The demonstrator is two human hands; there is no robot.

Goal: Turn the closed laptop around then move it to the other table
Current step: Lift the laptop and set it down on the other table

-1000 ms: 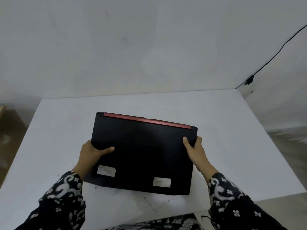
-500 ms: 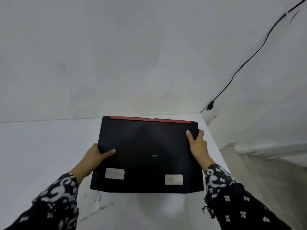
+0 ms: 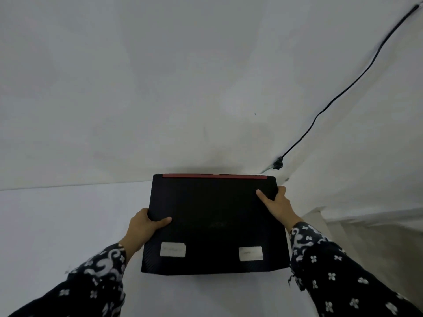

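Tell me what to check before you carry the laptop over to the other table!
1. Lid closed: ok. The laptop is shut, red strip on its far edge.
2. Both hands holding: ok. The left hand grips the left edge, the right hand the right edge, thumbs on top.
3. Laptop level: ok, roughly flat, not tipping.
4. Fingers underneath secure: cannot tell, hidden by the laptop.
5. Cable out of the way: ok. The black cable runs along the wall, apart from the laptop.
6. Other table ready: cannot tell. Only the white table beneath shows.
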